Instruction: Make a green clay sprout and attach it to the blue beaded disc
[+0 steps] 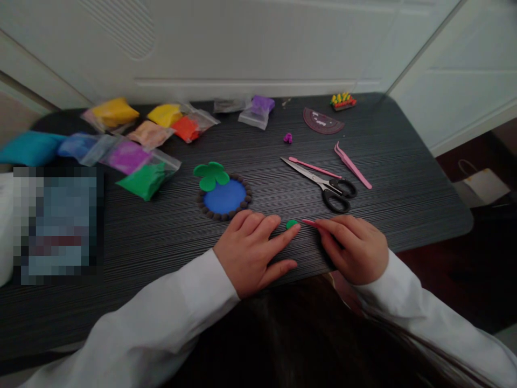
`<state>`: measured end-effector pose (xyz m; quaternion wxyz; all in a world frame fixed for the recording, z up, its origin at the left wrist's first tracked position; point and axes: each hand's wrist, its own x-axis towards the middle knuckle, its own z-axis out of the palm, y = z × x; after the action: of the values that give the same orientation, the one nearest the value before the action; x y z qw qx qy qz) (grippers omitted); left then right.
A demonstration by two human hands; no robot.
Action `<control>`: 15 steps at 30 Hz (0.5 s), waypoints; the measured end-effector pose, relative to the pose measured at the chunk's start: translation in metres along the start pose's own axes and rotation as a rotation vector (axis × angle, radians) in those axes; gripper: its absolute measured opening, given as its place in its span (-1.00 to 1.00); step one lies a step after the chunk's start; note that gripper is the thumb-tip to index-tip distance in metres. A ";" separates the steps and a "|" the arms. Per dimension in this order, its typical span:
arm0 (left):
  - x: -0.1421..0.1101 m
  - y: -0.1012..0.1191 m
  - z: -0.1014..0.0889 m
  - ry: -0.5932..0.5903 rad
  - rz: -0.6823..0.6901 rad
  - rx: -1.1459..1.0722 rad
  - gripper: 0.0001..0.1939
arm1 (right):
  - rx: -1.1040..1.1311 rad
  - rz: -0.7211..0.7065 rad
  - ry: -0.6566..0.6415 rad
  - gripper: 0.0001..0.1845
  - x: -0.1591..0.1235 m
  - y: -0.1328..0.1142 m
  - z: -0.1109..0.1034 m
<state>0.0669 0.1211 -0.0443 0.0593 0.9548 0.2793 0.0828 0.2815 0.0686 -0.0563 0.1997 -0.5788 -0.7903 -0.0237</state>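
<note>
A small flattened piece of green clay [291, 223] lies on the dark table. My left hand [258, 250] rests palm down beside it, fingers extended, the index fingertip at its edge. Between the fingers of my right hand [353, 245] is a pink clay tool [310, 222], its tip pointing left at the green piece, with a small gap between them. Just beyond my left hand sits a blue clay disc [224, 198] ringed with dark brown clay balls [248, 192]. A green clay shape with rounded lobes [211, 175] overlaps its far left edge.
Right of centre lie black-handled scissors [323, 183], another pink tool [315, 168] and pink tweezers [352, 166]. Farther back are a protractor [323, 120], a purple clay bit [287, 138] and a red-yellow-green piece [342, 101]. Several clay bags [143, 180] spread across the left; a wall borders the back.
</note>
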 end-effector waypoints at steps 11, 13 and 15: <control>0.000 0.000 0.000 0.012 -0.048 0.011 -0.41 | -0.045 -0.078 0.004 -0.72 0.002 -0.001 0.000; -0.001 0.000 0.000 0.023 -0.047 0.010 -0.43 | -0.061 -0.111 0.005 -0.73 0.002 -0.002 -0.001; -0.001 0.000 0.001 0.033 -0.038 0.009 -0.44 | -0.074 -0.132 0.005 -0.74 0.003 -0.003 -0.001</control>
<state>0.0668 0.1202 -0.0456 0.0519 0.9480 0.2990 0.0960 0.2785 0.0702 -0.0539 0.1784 -0.5322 -0.8249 -0.0675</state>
